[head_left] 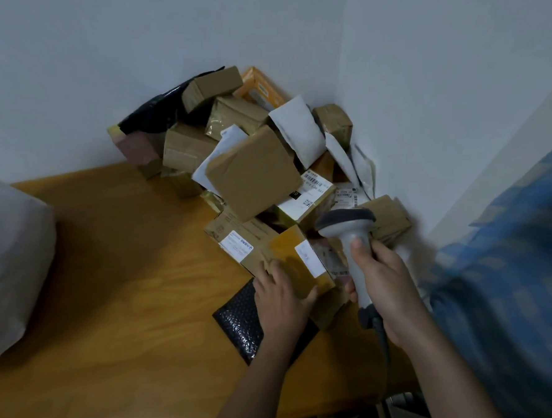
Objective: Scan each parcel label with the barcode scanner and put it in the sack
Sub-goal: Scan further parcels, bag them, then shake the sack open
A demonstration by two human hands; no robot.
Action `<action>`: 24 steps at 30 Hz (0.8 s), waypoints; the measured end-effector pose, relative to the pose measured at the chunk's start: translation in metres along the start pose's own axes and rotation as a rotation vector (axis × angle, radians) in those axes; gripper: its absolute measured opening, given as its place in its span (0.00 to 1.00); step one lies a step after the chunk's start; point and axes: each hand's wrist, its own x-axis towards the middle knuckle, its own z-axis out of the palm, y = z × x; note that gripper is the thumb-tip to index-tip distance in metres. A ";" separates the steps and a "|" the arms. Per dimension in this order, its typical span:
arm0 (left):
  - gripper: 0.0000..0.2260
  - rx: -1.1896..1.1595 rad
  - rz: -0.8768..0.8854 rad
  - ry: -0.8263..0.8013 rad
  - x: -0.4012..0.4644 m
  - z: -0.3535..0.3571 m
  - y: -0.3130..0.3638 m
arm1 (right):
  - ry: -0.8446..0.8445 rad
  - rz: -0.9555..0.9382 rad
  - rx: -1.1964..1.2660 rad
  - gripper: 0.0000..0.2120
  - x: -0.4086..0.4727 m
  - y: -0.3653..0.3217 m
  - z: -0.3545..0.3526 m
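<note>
A heap of parcels (253, 174), mostly brown cardboard boxes with some white and black mailers, is piled in the wall corner on a wooden table (117, 283). My left hand (280, 295) grips a small brown box (299, 260) with a white label at the near edge of the heap. My right hand (382, 283) holds a grey barcode scanner (350, 236) upright, its head just right of that box and pointing toward the heap. A grey sack (9, 260) stands at the left edge of the table.
A black bubble mailer (239, 321) lies on the table under my left wrist. Walls close in the heap at the back and right. The scanner's cable (385, 347) hangs down over the table's front edge. Blue patterned cloth (512, 291) fills the right side.
</note>
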 end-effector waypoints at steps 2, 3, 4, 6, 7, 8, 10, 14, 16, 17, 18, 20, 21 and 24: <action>0.50 0.026 -0.089 -0.057 0.002 0.005 0.017 | 0.008 -0.005 -0.014 0.12 -0.001 0.004 -0.001; 0.52 0.039 -0.124 -0.085 0.003 0.009 0.024 | 0.015 -0.008 -0.023 0.12 -0.001 0.005 -0.003; 0.52 0.051 -0.151 -0.103 0.004 0.014 0.030 | 0.024 -0.011 -0.031 0.13 -0.002 0.007 -0.005; 0.53 0.045 -0.183 -0.115 0.004 0.020 0.037 | 0.053 -0.011 -0.037 0.13 -0.002 0.010 -0.010; 0.52 0.023 -0.190 -0.118 0.004 0.022 0.039 | 0.069 -0.007 -0.037 0.13 -0.002 0.012 -0.013; 0.51 0.001 -0.193 -0.121 0.003 0.023 0.039 | 0.084 -0.003 -0.033 0.13 -0.002 0.012 -0.016; 0.47 -0.004 -0.182 -0.123 0.000 0.021 0.038 | 0.103 0.001 -0.017 0.13 -0.004 0.012 -0.019; 0.46 0.030 -0.198 -0.206 -0.007 0.016 0.020 | 0.083 -0.002 0.014 0.12 -0.008 0.007 -0.015; 0.48 0.025 -0.224 -0.266 -0.011 0.015 0.008 | 0.063 -0.007 0.022 0.13 -0.009 0.003 -0.011; 0.48 0.023 -0.231 -0.277 -0.012 0.014 0.003 | 0.052 -0.011 0.019 0.13 -0.009 0.002 -0.009; 0.48 0.016 -0.235 -0.279 -0.013 0.014 -0.001 | 0.043 -0.015 0.015 0.12 -0.010 0.001 -0.006; 0.48 -0.010 -0.242 -0.270 -0.014 0.014 -0.006 | 0.031 -0.019 0.014 0.13 -0.011 0.002 -0.002; 0.48 -0.018 -0.245 -0.262 -0.014 0.014 -0.007 | 0.027 -0.018 0.016 0.12 -0.011 0.003 0.000; 0.48 -0.044 -0.241 -0.221 -0.014 0.014 -0.014 | 0.018 -0.014 0.017 0.11 -0.013 0.006 0.002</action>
